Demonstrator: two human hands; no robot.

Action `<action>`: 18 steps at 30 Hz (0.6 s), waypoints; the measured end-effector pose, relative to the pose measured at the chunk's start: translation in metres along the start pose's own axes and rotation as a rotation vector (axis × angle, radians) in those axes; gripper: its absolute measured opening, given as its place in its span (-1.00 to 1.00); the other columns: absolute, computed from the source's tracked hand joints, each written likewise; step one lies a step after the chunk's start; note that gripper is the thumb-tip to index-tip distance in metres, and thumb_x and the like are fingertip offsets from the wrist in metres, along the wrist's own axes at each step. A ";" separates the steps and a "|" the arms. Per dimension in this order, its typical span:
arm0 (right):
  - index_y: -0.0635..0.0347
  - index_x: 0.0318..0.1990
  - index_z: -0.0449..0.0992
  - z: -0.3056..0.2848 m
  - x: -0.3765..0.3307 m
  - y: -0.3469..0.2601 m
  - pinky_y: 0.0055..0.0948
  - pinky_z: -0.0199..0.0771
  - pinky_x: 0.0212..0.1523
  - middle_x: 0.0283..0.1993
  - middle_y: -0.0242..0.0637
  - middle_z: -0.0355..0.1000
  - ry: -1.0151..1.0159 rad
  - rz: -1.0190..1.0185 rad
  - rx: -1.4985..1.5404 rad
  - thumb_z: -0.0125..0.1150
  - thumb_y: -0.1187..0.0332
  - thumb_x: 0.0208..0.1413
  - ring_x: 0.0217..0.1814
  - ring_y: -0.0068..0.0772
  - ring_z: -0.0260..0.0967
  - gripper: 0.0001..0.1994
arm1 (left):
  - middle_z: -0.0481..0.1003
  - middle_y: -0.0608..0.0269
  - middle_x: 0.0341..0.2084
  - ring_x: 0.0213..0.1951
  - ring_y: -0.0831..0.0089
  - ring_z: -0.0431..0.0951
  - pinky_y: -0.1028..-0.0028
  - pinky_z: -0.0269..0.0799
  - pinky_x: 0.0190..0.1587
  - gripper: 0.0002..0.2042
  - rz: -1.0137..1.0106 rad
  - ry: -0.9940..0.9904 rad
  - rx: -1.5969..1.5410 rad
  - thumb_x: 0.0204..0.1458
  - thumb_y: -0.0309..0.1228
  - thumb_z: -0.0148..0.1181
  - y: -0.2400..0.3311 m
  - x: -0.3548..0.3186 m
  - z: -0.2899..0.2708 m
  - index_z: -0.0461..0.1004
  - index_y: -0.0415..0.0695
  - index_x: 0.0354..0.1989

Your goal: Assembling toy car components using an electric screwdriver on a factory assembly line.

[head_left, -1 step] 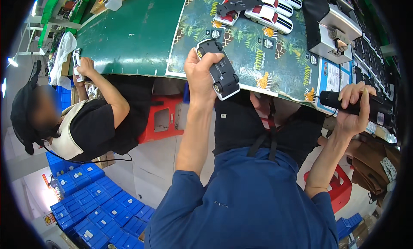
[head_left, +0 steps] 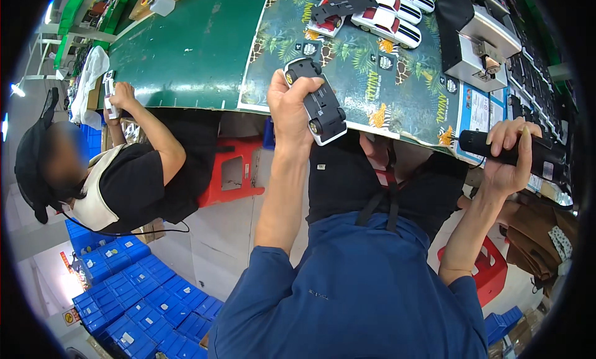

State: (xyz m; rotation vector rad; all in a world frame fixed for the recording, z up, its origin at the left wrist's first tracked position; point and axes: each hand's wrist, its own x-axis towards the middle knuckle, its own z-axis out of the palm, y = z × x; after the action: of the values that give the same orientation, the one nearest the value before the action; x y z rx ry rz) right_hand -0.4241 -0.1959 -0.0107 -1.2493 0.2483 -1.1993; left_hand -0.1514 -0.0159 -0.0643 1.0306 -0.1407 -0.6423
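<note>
My left hand [head_left: 290, 114] is closed round a white toy car [head_left: 324, 104] and holds it just off the table's front edge. The car's black underside and wheels face up, and my thumb presses on the chassis. Over at the right, my right hand [head_left: 512, 154] grips a black electric screwdriver [head_left: 540, 157], its thin bit pointing left. The screwdriver is well apart from the car. On the far part of the mat lie white toy cars with black stripes [head_left: 397, 33], a loose black chassis [head_left: 343, 8] and a red-and-white car part [head_left: 328, 25] under it.
A grey-and-black bench machine [head_left: 481, 58] stands at the right, beside rows of black parts [head_left: 540, 98]. On the left, a co-worker [head_left: 130, 179] handles a white item at the green table [head_left: 186, 67]. Blue bins [head_left: 143, 291] and red stools [head_left: 233, 173] stand below.
</note>
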 end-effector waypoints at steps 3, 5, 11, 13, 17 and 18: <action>0.20 -0.26 0.35 0.007 -0.001 0.002 -0.43 0.26 -0.44 -0.52 -0.35 0.18 -0.013 -0.010 -0.009 0.01 0.38 0.26 -0.60 -0.51 0.15 -0.91 | 0.46 0.16 -0.45 -0.53 0.43 0.55 0.47 0.55 -0.49 -0.70 0.005 0.039 -0.045 -0.13 -0.67 0.16 -0.004 -0.001 0.000 0.28 -0.21 -0.20; 0.20 -0.25 0.35 0.010 -0.002 0.003 -0.44 0.27 -0.46 -0.53 -0.35 0.18 -0.019 -0.029 -0.026 0.03 0.36 0.25 -0.61 -0.51 0.15 -0.89 | 0.46 0.11 -0.36 -0.45 0.40 0.57 0.46 0.57 -0.43 -0.64 -0.004 0.025 -0.044 -0.14 -0.69 0.17 -0.001 -0.003 0.000 0.24 -0.23 -0.15; 0.20 -0.23 0.35 0.012 -0.004 0.002 -0.44 0.27 -0.49 -0.54 -0.35 0.18 -0.005 -0.043 -0.045 0.03 0.35 0.25 -0.63 -0.51 0.14 -0.88 | 0.49 -0.07 -0.36 -0.51 0.31 0.55 0.40 0.57 -0.44 -0.63 0.168 0.013 0.037 -0.13 -0.66 0.12 -0.003 -0.008 0.007 0.22 -0.25 -0.11; 0.20 -0.25 0.35 0.013 -0.004 0.002 -0.45 0.28 -0.49 -0.53 -0.35 0.18 -0.021 -0.044 -0.054 0.03 0.34 0.25 -0.63 -0.52 0.14 -0.88 | 0.49 -0.06 -0.36 -0.50 0.33 0.56 0.41 0.57 -0.44 -0.62 0.173 0.000 0.028 -0.13 -0.67 0.13 -0.003 -0.010 0.008 0.21 -0.25 -0.09; 0.19 -0.26 0.33 0.009 -0.004 0.001 -0.44 0.28 -0.48 -0.53 -0.35 0.17 -0.042 -0.038 -0.045 0.02 0.34 0.25 -0.63 -0.52 0.14 -0.88 | 0.45 0.13 -0.31 -0.34 0.45 0.56 0.48 0.53 -0.21 -0.56 0.195 -0.040 0.039 -0.13 -0.72 0.22 0.002 -0.019 0.014 0.17 -0.21 -0.09; 0.19 -0.26 0.33 0.010 -0.003 0.001 -0.44 0.29 -0.48 -0.53 -0.35 0.17 -0.040 -0.038 -0.044 0.01 0.34 0.25 -0.63 -0.52 0.14 -0.88 | 0.44 0.13 -0.29 -0.33 0.45 0.56 0.49 0.53 -0.21 -0.56 0.208 -0.046 0.056 -0.13 -0.72 0.22 0.003 -0.020 0.015 0.17 -0.21 -0.10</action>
State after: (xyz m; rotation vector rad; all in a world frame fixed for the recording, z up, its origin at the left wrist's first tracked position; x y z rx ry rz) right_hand -0.4181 -0.1875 -0.0091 -1.3201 0.2230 -1.2060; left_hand -0.1720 -0.0148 -0.0503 1.0397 -0.3029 -0.4752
